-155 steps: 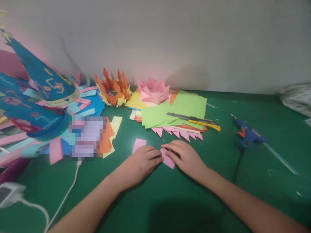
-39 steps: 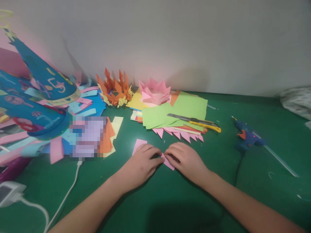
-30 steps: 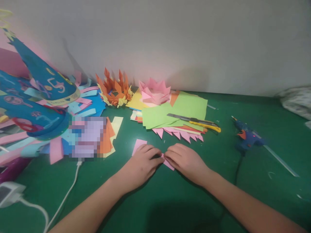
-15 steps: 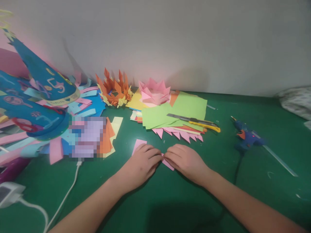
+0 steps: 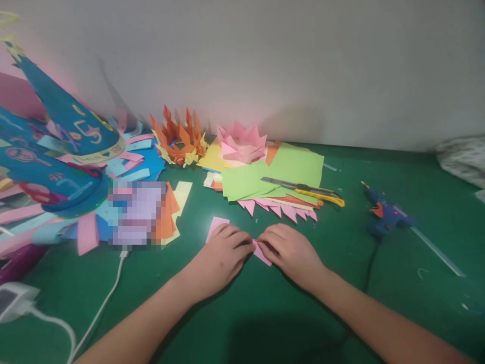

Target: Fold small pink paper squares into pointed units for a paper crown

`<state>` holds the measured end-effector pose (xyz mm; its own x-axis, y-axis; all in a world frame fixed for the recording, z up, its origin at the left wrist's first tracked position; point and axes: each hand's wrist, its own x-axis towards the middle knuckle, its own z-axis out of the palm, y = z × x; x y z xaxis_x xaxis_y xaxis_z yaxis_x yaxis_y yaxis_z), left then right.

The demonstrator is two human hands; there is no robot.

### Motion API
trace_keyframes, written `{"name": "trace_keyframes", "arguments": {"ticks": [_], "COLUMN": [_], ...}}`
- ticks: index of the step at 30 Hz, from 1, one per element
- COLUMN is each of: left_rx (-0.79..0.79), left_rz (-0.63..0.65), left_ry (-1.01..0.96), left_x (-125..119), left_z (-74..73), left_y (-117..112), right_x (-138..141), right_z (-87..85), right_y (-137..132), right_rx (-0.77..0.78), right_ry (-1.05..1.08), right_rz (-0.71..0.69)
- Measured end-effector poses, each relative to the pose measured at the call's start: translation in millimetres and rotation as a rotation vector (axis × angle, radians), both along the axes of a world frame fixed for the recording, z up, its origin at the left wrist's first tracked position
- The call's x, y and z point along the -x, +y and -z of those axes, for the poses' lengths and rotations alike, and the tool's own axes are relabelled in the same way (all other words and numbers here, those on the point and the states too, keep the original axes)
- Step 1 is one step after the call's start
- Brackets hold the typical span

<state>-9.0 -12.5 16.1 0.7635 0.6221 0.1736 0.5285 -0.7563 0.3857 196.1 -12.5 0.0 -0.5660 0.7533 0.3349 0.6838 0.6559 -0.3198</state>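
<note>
A small pink paper piece (image 5: 262, 254) lies on the green table (image 5: 265, 313) between my hands, mostly covered by them. My left hand (image 5: 221, 255) rests knuckles-up with its fingers curled onto the paper's left end. My right hand (image 5: 291, 250) presses curled fingers on the paper's right part. The fingertips of both hands meet over the paper. A second pink paper slip (image 5: 214, 226) pokes out from under my left hand's far side.
Behind the hands lies a stack of coloured sheets (image 5: 273, 174) with a yellow utility knife (image 5: 306, 190) on top. Pink (image 5: 241, 142) and orange (image 5: 178, 139) folded paper crowns stand by the wall. A blue glue gun (image 5: 384, 212) lies right; blue cone hats (image 5: 56, 146) and a white cable (image 5: 102, 308) left.
Over the last seconds the visible pink paper between my hands has shrunk as the fingers closed over it. In the last second the hands barely moved.
</note>
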Motion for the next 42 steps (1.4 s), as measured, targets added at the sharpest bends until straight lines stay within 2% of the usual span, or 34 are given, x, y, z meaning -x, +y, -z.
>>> {"name": "trace_keyframes", "arguments": {"ticks": [5,11,21,33,42], "left_rx": [0.014,0.007,0.004,0.019,0.025], "left_rz": [-0.005,-0.009,-0.012,-0.012,-0.039], "left_ry": [-0.009,-0.026,-0.010,-0.015,0.014], "left_x": [1,1,0,1,0], "left_z": [-0.5,-0.5,-1.7,-1.3,-5.1], "left_y": [0,1,0,1,1], "right_x": [-1,-7,-11,-16,-15], "right_z": [0.9,1.3,-3.7,-0.7,-11.7], "right_y": [-3,0,4,6,10], "right_rx": [-0.113,-0.164,-0.133,-0.057,-0.015], "right_ry": [-0.126,-0.179,-0.222,-0.218,-0.234], "right_rz": [-0.069,-0.162,-0.228,-0.255,-0.285]}}
